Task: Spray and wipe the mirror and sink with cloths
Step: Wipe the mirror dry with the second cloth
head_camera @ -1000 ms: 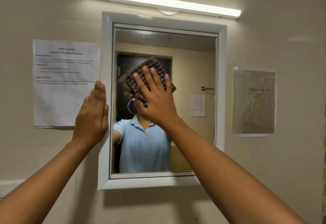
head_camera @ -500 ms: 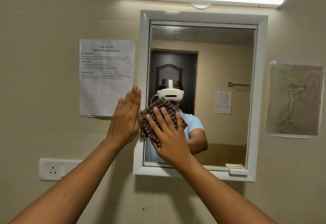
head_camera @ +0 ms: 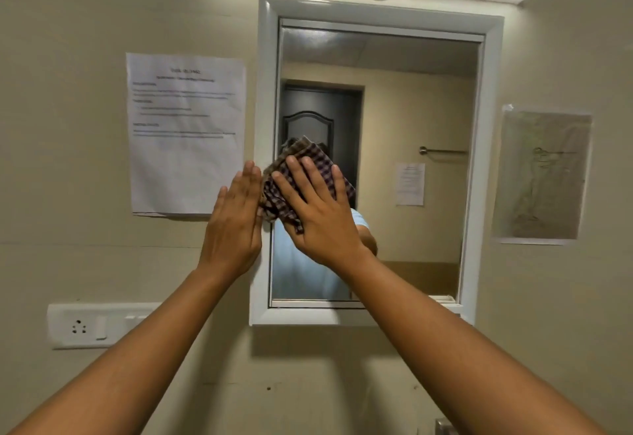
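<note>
The right hand (head_camera: 322, 215) presses the folded, dark checked cloth (head_camera: 308, 174) flat on the white-framed wall mirror (head_camera: 411, 119), fingers straight and a little spread. The cloth lies at the glass's left edge, so the unwiped glass lies to the right and above. The left hand (head_camera: 234, 225), fingers together, rests flat on the beige wall (head_camera: 85, 246) beside the frame. The sink is not in view.

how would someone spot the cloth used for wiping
Find the white-framed mirror on the wall. Low on its left side, the right hand presses the cloth flat against the glass. It is the only checked fabric, dark purple and white.
</note>
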Demonstrator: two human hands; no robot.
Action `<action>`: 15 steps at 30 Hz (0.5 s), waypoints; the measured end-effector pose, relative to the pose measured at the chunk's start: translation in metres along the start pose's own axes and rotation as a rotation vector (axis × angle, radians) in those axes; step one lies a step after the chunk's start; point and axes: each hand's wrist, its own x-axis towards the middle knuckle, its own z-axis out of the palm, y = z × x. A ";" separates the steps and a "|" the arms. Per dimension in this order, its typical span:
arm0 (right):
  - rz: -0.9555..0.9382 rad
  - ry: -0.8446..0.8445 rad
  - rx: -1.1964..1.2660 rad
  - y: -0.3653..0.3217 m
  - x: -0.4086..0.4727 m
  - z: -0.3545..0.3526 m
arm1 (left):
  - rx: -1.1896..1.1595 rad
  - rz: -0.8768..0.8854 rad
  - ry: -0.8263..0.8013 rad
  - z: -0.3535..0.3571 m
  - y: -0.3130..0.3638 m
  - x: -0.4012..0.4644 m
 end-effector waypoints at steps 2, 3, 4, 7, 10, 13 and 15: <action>0.002 -0.005 -0.007 0.002 -0.009 -0.001 | -0.025 0.006 0.018 0.005 0.002 0.000; -0.013 -0.006 -0.008 0.003 -0.017 0.000 | -0.022 0.004 0.030 0.006 0.002 -0.001; -0.034 -0.016 -0.019 0.006 -0.030 0.000 | -0.018 0.004 0.042 0.008 0.004 -0.002; -0.115 -0.056 -0.060 0.028 -0.065 -0.001 | -0.008 0.000 0.069 0.011 0.007 -0.004; -0.079 -0.059 -0.075 0.064 -0.081 -0.010 | 0.015 -0.012 0.095 0.013 0.009 -0.006; 0.068 -0.014 -0.064 0.100 -0.084 -0.023 | 0.032 -0.039 0.098 0.015 0.010 -0.006; 0.130 0.008 -0.058 0.123 -0.086 -0.028 | 0.050 -0.047 0.098 0.015 0.012 -0.007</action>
